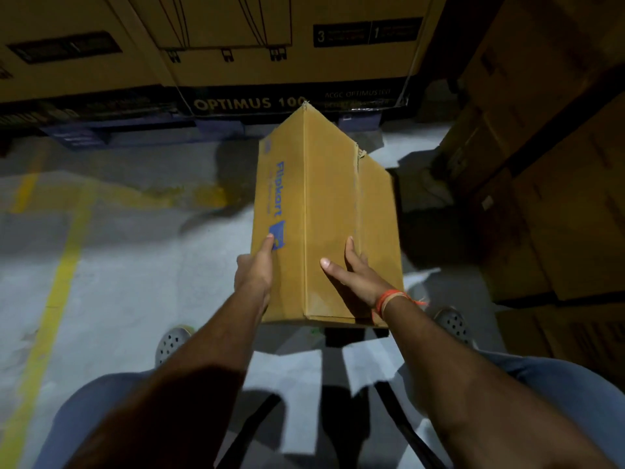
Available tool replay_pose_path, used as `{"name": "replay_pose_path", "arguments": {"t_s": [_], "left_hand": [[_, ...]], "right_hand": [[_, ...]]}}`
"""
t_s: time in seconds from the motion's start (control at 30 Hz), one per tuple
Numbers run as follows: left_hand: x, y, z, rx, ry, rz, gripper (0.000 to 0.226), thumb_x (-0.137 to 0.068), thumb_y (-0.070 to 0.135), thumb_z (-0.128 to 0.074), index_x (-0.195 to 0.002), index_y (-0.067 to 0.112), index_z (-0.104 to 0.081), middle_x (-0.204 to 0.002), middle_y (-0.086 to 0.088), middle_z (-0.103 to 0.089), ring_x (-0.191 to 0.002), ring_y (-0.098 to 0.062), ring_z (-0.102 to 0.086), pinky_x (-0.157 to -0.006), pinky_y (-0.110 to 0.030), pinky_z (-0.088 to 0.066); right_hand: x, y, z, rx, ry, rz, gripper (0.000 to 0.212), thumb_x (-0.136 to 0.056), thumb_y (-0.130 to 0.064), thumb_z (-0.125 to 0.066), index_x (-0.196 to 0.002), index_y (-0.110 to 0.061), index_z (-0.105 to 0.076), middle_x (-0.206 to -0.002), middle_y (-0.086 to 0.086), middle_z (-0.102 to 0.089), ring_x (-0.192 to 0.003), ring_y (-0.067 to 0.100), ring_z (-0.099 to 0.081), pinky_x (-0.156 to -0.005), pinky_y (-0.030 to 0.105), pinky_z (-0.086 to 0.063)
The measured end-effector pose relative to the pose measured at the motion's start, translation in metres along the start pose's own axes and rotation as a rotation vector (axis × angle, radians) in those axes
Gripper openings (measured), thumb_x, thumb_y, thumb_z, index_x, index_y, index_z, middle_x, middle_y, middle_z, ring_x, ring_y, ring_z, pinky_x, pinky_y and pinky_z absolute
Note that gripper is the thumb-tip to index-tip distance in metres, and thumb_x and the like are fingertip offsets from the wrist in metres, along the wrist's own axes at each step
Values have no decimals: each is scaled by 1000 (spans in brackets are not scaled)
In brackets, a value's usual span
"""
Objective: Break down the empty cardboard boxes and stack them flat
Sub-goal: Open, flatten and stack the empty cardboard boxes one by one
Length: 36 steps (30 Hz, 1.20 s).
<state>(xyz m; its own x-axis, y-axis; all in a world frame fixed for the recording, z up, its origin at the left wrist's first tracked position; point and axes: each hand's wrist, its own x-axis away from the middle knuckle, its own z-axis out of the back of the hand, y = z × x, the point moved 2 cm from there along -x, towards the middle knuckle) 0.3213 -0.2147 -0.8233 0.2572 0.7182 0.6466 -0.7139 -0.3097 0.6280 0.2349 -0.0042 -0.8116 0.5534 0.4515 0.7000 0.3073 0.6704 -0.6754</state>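
Note:
A brown cardboard box (324, 211) with blue lettering on its left face is held in the air in front of me, one long edge turned up and its far end pointing away. My left hand (255, 272) grips the near left face, thumb on the blue logo and fingers hidden under the box. My right hand (353, 270) lies on the right face with thumb and fingers spread straight. A strip of tape runs along the right face, and the flap at the far right corner is torn.
Large stacked cartons (236, 45) stand on a dark pallet (135, 130) straight ahead. More cartons (558, 164) rise on the right. The grey concrete floor (135, 265) carries a yellow line (57, 299) at left. My two shoes and knees show below.

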Motion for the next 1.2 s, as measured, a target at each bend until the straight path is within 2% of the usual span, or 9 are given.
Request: {"name": "replay_pose_path", "arguments": {"t_s": [0.2,0.27,0.37,0.47,0.6,0.77,0.87,1.07,1.2], "left_hand": [[57,41,27,-362,182,-129,79,-80,75,-52,-133,16,-48,-133,-16,-54,-124,-40,-49,-101,-52,-45],[68,40,28,-428,210,-156,74,-84,67,-56,-137,16,-46,-137,-16,-50,-128,-38,-44,-102,-51,-43],[81,37,27,-500,222,-189,71,-88,62,-55,-139,14,-43,-140,-16,-46,-130,-37,-41,-98,-51,-40],[78,38,22,-492,179,-218,68,-89,62,-53,-136,15,-44,-136,-13,-52,-124,-38,-49,-97,-50,-42],[84,47,8,-441,40,-323,52,-90,53,-60,-129,20,-51,-120,-6,-67,-108,-36,-63,-87,-38,-49],[88,45,-13,-156,-339,-368,63,-78,61,-60,-135,36,-59,-122,10,-71,-109,-17,-68,-101,-44,-53],[92,43,-17,-135,-529,-335,60,-93,56,-60,-147,32,-53,-146,8,-56,-129,-13,-54,-112,-37,-41],[91,26,-38,-289,-707,-375,58,-99,42,-63,-152,26,-47,-157,2,-45,-143,-17,-42,-116,-33,-34],[82,14,-51,-310,-703,-380,56,-100,37,-63,-152,23,-47,-157,1,-45,-142,-17,-42,-97,-22,-36]], "right_hand": [[6,-1,-21,-417,-158,20,119,-58,-99,-53,-158,-46,-16,-165,-9,-26,-151,19,-26,-120,54,-27],[8,5,-30,-486,-211,-57,91,-71,-95,-47,-144,-41,-51,-136,-3,-63,-125,23,-57,-95,49,-49],[14,2,-23,-553,-252,-62,62,-84,-78,-54,-121,-31,-66,-94,-4,-68,-89,20,-64,-69,37,-51],[14,-18,3,-516,-97,52,44,-88,-50,-65,-129,-32,-62,-113,-3,-67,-96,18,-62,-74,30,-50],[13,-43,26,-312,212,140,16,-93,-27,-57,-102,-33,-69,-92,-2,-72,-89,25,-67,-78,32,-49],[16,-39,47,100,625,111,45,-100,-31,-50,-145,-22,-47,-128,12,-62,-116,35,-60,-99,39,-48],[19,-26,67,291,765,-16,37,-100,-39,-45,-131,-21,-55,-131,16,-54,-116,38,-55,-98,46,-48],[24,-4,95,196,681,-156,103,-75,-93,-34,-143,-16,-46,-133,22,-54,-123,44,-53,-102,49,-46],[17,25,102,174,664,-142,108,-60,-73,-73,-142,-12,-38,-133,20,-56,-118,42,-59,-100,46,-52]]}}
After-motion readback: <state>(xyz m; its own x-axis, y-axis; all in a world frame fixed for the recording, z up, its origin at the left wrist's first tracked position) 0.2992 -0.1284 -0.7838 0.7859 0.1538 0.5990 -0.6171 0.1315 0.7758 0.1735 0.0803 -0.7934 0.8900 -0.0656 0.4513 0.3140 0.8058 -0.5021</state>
